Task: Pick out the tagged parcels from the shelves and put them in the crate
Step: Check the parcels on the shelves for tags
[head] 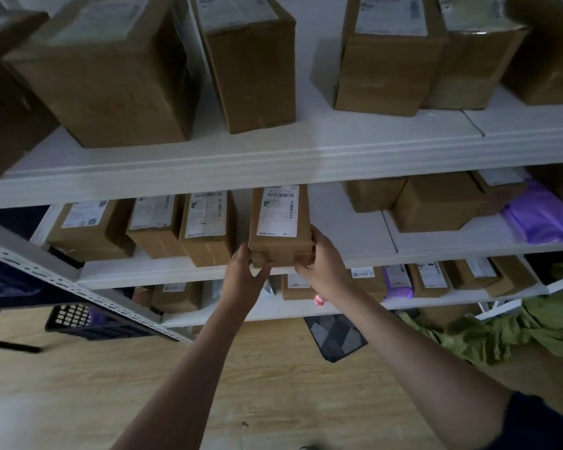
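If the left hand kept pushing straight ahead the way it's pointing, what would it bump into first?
The left hand already touches the near-left corner of the cardboard parcel held by both hands, so it meets that first. Beyond is probably the shelf's back, though depth is unclear.

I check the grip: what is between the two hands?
In the head view, one labelled cardboard parcel sits between the left hand and right hand.
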A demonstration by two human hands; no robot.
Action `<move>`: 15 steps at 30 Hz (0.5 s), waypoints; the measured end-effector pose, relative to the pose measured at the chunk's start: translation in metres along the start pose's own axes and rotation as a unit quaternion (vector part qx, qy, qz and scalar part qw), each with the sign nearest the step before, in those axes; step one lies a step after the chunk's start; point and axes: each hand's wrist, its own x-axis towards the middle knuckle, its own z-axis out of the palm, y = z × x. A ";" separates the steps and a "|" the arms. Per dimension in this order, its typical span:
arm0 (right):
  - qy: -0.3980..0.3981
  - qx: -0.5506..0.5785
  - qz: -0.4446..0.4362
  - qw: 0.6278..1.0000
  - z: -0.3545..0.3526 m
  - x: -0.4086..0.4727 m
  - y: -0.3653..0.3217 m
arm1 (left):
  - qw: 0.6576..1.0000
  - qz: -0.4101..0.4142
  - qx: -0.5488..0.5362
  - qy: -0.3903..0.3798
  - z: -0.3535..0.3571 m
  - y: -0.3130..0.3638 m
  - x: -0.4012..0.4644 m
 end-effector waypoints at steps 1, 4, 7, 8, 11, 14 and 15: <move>-0.004 0.000 0.000 1.000 0.000 0.008 0.002 | 1.000 -0.010 -0.001 0.006 0.001 0.000 0.006; -0.009 0.008 -0.002 1.000 -0.001 0.029 0.003 | 0.999 -0.026 -0.011 0.024 0.004 0.002 0.020; -0.021 0.007 -0.012 1.000 0.002 0.041 0.000 | 0.998 -0.036 -0.008 0.043 0.006 0.003 0.025; -0.026 0.007 -0.015 1.000 0.003 0.044 -0.001 | 0.998 -0.041 -0.006 0.049 0.006 0.003 0.025; -0.043 -0.004 -0.020 0.999 0.010 0.046 -0.003 | 0.996 -0.057 0.001 0.067 0.008 -0.003 0.019; -0.052 -0.005 -0.018 0.998 0.012 0.041 -0.005 | 0.995 -0.074 -0.005 0.066 0.010 -0.007 0.002; -0.056 -0.003 -0.016 0.998 0.011 0.038 -0.006 | 0.995 -0.078 -0.007 0.059 0.010 -0.008 -0.006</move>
